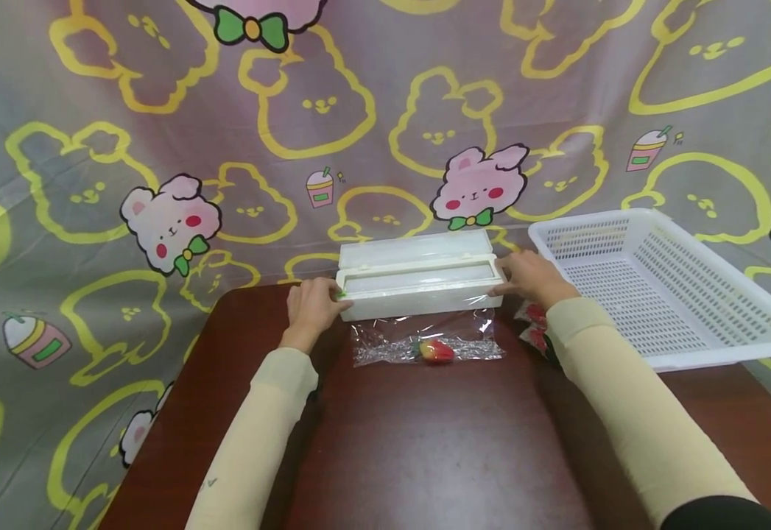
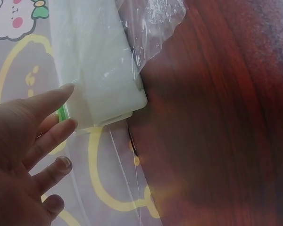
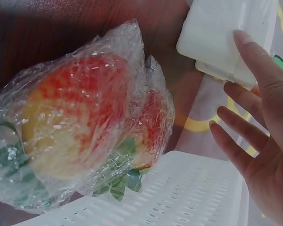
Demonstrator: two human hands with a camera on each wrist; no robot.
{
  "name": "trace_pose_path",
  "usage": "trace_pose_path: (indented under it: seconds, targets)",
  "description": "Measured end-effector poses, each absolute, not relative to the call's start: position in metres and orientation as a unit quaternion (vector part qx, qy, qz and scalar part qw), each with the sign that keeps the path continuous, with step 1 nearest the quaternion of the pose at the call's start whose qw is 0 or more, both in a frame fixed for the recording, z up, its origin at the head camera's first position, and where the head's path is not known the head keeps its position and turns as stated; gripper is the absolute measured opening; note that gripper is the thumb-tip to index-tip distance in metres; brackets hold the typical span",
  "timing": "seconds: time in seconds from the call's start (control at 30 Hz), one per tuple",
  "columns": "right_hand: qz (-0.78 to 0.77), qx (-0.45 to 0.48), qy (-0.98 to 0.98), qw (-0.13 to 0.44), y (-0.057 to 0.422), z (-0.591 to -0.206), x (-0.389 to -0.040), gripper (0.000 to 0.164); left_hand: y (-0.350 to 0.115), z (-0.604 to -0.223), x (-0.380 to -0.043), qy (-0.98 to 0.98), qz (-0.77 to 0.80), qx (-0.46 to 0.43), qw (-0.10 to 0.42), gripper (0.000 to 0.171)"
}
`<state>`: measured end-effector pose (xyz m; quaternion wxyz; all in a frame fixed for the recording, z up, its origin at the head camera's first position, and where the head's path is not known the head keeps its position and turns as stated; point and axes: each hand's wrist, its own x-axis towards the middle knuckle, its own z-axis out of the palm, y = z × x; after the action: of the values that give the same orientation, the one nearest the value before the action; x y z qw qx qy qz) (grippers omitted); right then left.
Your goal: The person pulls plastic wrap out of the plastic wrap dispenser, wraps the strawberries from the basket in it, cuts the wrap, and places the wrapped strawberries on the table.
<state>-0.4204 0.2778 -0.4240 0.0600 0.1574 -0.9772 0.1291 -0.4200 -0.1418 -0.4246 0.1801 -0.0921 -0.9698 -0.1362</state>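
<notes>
A long white cling film dispenser point(image 1: 418, 303) lies near the back of the table with its lid point(image 1: 412, 249) raised. My left hand point(image 1: 312, 309) grips its left end; in the left wrist view the thumb and index finger of that hand point(image 2: 19, 136) meet the end by a green piece. At the opposite end my right hand point(image 1: 534, 278) holds the corner between thumb and fingers. Clear film point(image 1: 385, 333) runs from the dispenser's front onto the table. On the film rests a red and yellow strawberry-like fruit point(image 1: 437, 351) with green leaves.
Film-wrapped red and yellow fruits point(image 3: 80, 103) with green leaves lie beside my right wrist. A white perforated basket point(image 1: 680, 361) stands at the right. Behind the brown table point(image 1: 451, 442) hangs a patterned curtain point(image 1: 385, 125).
</notes>
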Motion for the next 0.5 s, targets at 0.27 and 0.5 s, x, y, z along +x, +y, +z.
trace_pose_path:
  seconds: [0.27, 0.5]
  targets:
    - [0.117, 0.153, -0.981, 0.018, 0.264, -0.399, -0.401, 0.031, -0.151, -0.419, -0.412, -0.969, -0.134, -0.133, 0.162, 0.053]
    - [0.051, 0.191, -0.978, 0.071, 0.24, -0.386, -0.351, 0.025, -0.153, -0.425, -0.37, -0.94, -0.147, -0.27, 0.148, 0.048]
